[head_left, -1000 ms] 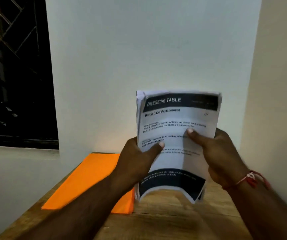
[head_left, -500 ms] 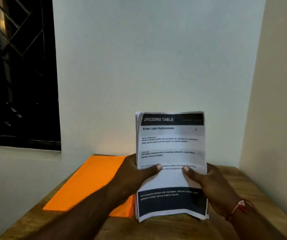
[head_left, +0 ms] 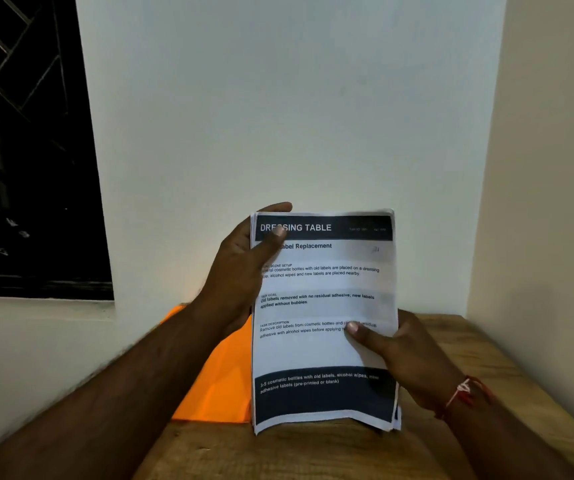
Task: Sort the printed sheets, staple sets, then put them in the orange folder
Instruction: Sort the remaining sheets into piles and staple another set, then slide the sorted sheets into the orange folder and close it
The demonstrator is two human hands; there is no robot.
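A stack of printed sheets [head_left: 323, 348] stands upright with its bottom edge on the wooden table [head_left: 313, 452]; the top page reads "DRESSING TABLE". My left hand [head_left: 240, 268] grips the stack's upper left corner, thumb over the heading and fingers behind. My right hand [head_left: 403, 355] holds the right edge lower down, thumb pressed on the front page. The orange folder [head_left: 219, 386] lies flat on the table behind and left of the sheets, partly hidden by my left forearm. No stapler is in view.
A white wall stands close behind the table and another wall [head_left: 548, 237] runs along its right side. A dark window with a grille [head_left: 19, 150] is at the left. The table's right part is bare wood.
The stack has come down from mid-air until its bottom edge meets the table. My left hand slid from the middle of the left edge up to the top left corner.
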